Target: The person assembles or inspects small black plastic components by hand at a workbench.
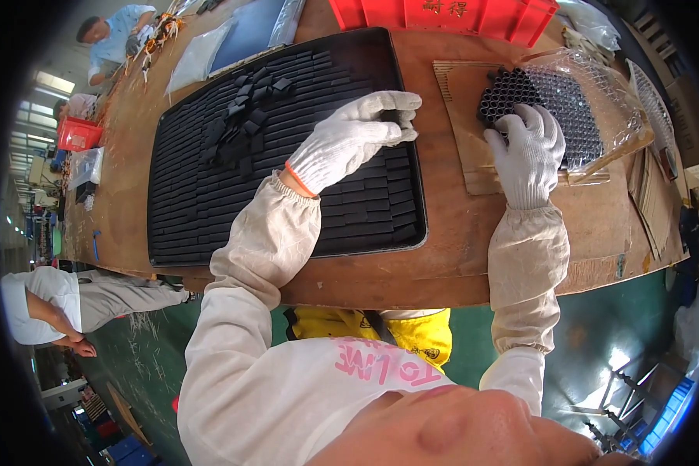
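A large black tray (422, 198) holds rows of small black rectangular blocks (210, 198). More such blocks (250, 120) lie loose in a heap on top of the rows. Over the tray's right side is my left hand (357, 132), in a white knitted glove, with its fingers and thumb bent toward each other; what they hold, if anything, I cannot make out. My right hand (530, 151), gloved alike, reaches to a packed bundle of short black tubes (512, 92) with round open ends. Its curled fingertips rest at the near edge of the bundle and hide what they pinch.
Cardboard (460, 116) and clear plastic film (625, 116) lie under and around the tubes. A red crate (446, 22) stands at the back. Cardboard sheets (651, 206) lie at the right. A co-worker (116, 39) sits far left; another person (50, 307) stands at the left.
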`<state>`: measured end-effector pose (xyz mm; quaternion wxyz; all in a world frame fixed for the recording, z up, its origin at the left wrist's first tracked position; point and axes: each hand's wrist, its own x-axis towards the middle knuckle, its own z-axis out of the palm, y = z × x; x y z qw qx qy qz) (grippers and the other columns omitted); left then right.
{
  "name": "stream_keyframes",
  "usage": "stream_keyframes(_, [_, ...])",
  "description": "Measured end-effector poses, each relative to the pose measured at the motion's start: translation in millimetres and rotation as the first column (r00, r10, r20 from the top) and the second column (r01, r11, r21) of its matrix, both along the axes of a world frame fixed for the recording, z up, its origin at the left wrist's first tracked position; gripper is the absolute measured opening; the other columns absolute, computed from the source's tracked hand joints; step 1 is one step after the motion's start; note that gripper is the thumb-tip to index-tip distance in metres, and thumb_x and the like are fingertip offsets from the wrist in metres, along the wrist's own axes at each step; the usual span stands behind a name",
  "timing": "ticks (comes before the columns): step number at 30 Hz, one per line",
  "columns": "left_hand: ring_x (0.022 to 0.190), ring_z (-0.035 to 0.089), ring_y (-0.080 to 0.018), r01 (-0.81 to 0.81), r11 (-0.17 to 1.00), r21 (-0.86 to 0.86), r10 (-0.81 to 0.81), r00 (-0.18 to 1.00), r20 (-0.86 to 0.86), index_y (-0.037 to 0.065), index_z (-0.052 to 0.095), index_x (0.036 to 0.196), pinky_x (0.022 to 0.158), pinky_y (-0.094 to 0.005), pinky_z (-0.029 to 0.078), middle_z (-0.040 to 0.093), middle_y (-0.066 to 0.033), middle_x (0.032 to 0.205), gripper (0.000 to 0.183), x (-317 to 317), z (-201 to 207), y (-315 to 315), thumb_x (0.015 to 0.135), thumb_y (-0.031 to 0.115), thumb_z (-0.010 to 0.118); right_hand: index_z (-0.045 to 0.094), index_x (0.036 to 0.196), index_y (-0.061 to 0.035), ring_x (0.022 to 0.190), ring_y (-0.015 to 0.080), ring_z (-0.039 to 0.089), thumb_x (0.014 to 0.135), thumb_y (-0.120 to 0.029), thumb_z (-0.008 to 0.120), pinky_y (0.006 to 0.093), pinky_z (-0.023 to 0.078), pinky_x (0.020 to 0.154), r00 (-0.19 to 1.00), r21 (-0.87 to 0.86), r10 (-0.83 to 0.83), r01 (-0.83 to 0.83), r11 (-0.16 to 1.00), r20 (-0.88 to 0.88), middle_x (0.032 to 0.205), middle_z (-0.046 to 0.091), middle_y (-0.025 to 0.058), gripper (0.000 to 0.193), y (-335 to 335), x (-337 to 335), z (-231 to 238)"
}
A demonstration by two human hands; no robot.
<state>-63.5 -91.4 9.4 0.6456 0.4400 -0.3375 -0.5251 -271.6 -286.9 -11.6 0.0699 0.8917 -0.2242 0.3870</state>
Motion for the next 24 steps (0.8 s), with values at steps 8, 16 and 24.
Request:
stream_keyframes(8, [0.117,0.066,-0.0222,0.023,0.999,-0.029,-0.028,0.988,-0.153,-0.004,0.049,0.145,0.109,-0.0385,0.053,0.064,-0.0153,0.127,0.042,-1.6,-3.1,-2.4,0.103,0.003,0.052,0.069,0.09,-0.0141,0.118,0.0311,0.056,0.072,-0.029,0.085,0.0491,0.041,0.101,0.994,0.095,0.0,0.01,0.995,-0.107,0.112,0.064,0.0066,0.029,6.0,-3.3,7.7])
stream_keyframes(16, [0.093,0.07,-0.0175,-0.04,0.995,0.086,0.046,0.997,-0.069,-0.001,0.061,0.128,0.092,-0.0324,0.061,0.068,-0.0111,0.11,0.025,-0.6,8.0,2.8,0.104,0.008,0.056,0.065,0.085,-0.0134,0.097,0.0284,0.059,0.069,-0.028,0.086,0.0446,0.043,0.088,0.978,0.023,-0.113,0.119,0.993,-0.178,0.089,0.06,0.0041,0.03,6.2,-5.8,6.1])
stream_keyframes(24, [0.088,0.068,-0.0094,-0.139,0.985,0.105,0.135,0.99,0.049,0.002,0.064,0.125,0.082,-0.0257,0.061,0.068,-0.003,0.103,0.025,-9.5,7.9,2.1,0.103,0.014,0.062,0.062,0.082,-0.0094,0.068,0.029,0.065,0.074,-0.012,0.085,0.0413,0.051,0.067,0.943,0.134,0.233,-0.269,0.954,0.237,0.081,0.068,0.0052,0.025,17.7,9.7,20.5])
